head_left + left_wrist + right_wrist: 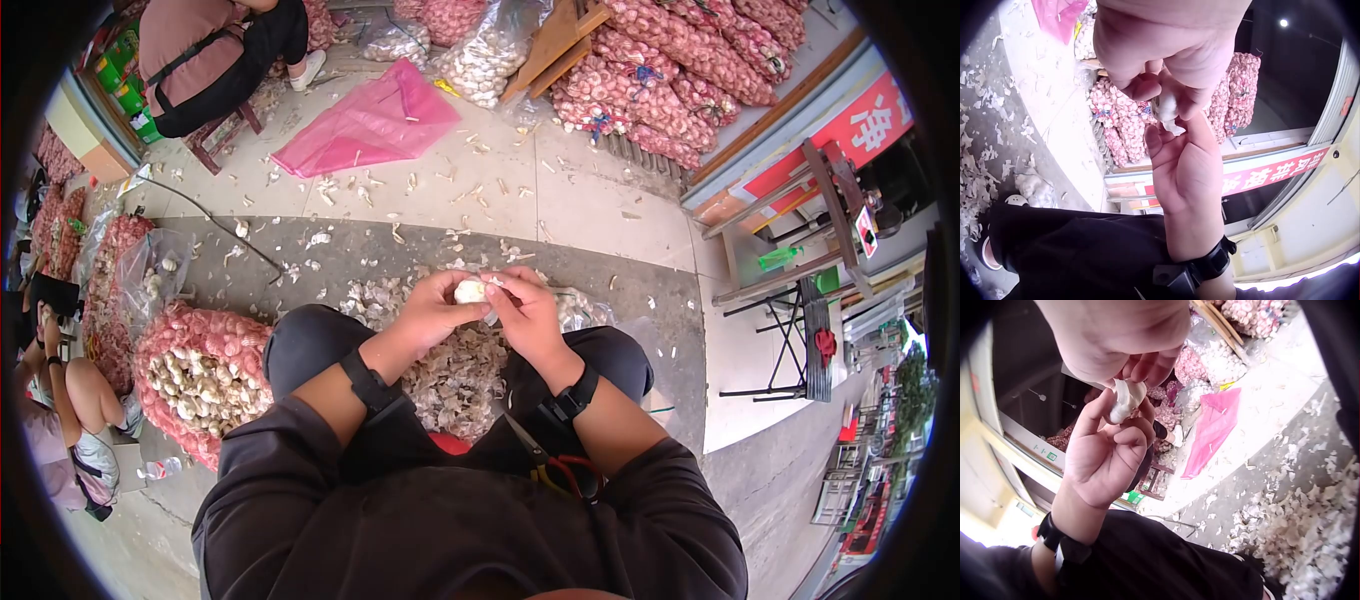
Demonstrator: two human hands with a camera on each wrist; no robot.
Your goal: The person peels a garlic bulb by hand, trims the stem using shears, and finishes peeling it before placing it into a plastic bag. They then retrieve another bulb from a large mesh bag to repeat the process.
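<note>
Above the lap, both hands meet at a white garlic bulb point(468, 291). My left hand point(436, 310) grips the bulb with thumb and fingers. My right hand point(532, 318) pinches at the bulb's near side, its fingertips on the papery skin. A loose flap of skin point(1174, 129) hangs off the bulb in the left wrist view. In the right wrist view the bulb point(1126, 401) shows smooth and white between the two hands' fingertips. Scissors point(552, 464) with red and yellow handles lie at the lap, under the right forearm.
A heap of garlic skins point(455, 385) lies between the knees. On the left stands an open red net sack of garlic point(205, 385). Filled net sacks point(650, 90) are stacked at the back, near a pink plastic sheet point(370, 120). Other people sit at the left.
</note>
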